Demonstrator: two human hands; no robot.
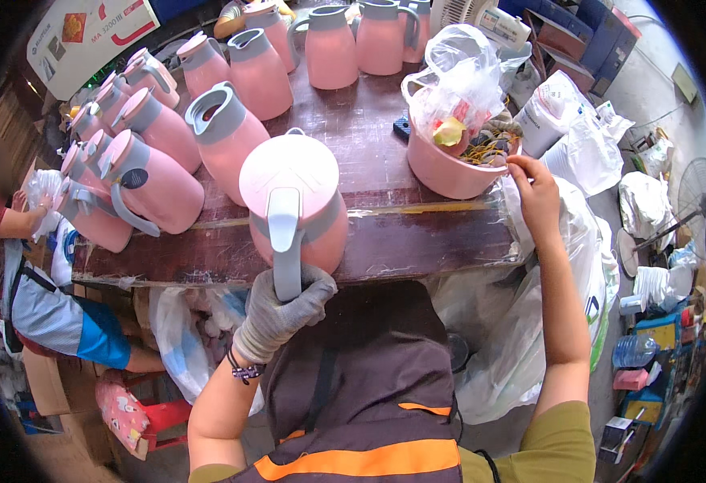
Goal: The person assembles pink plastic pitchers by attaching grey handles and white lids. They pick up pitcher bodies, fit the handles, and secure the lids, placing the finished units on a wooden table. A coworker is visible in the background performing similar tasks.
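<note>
A pink vacuum jug point(297, 217) with a grey handle and a pale pink lid stands at the table's front edge. My left hand point(284, 310), in a grey knit glove, is wrapped round its handle. Beyond it is an open-topped pink jug point(228, 145) with a grey rim. At the right of the table sits a pink tub point(450, 171) holding clear plastic bags point(466, 76), a yellowish scrap and a heap of thin yellow and dark strands. My bare right hand point(536, 193) pinches at the tub's right rim; its fingertips partly hide the contact.
Several lidded pink jugs point(156, 177) crowd the table's left side, with several open ones point(330, 48) along the back. Another person point(39, 266) sits at the left. White bags point(578, 153) and a fan point(695, 201) stand at the right. Plastic sacks point(522, 322) hang below the table edge.
</note>
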